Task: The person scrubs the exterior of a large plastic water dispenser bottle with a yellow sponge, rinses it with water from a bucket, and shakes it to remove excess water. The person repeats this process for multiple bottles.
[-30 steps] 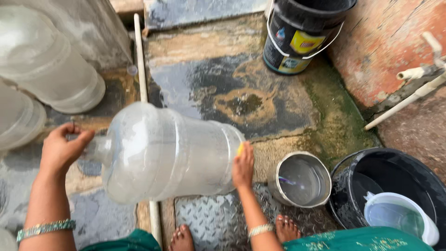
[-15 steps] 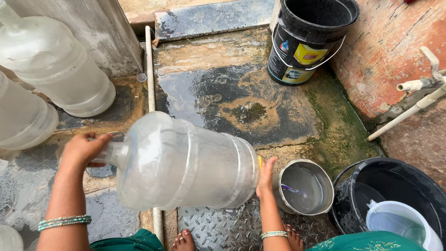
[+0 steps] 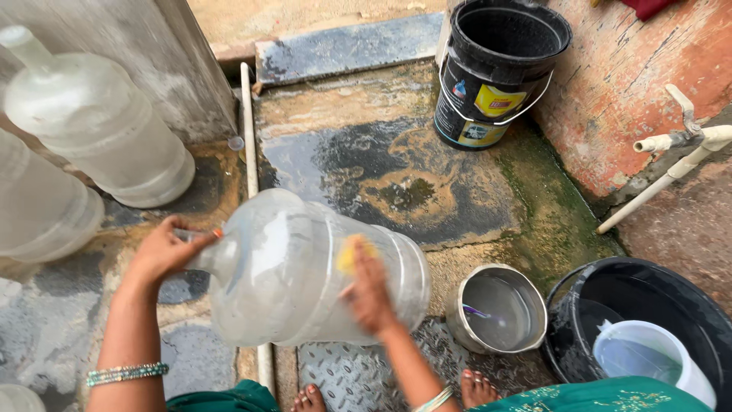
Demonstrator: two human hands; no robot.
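A large clear jug (image 3: pixel 305 275) is held tipped on its side above the wet floor (image 3: pixel 366 175), its neck gripped by the left hand (image 3: pixel 164 252) with fingers curled round it, while a yellow sponge (image 3: pixel 352 255) is pressed against its side by the right hand (image 3: pixel 370 294), fingers close together over the sponge. The washing is judged to be under way and not finished: no rinsing is seen. Just right of the jug a steel pot (image 3: pixel 496 309) of water is seen, beside it a black tub (image 3: pixel 648 320) with a white jug (image 3: pixel 652 358); two more clear jugs (image 3: pixel 99 130) lie at the left, a black bucket (image 3: pixel 499 69) stands farther back.
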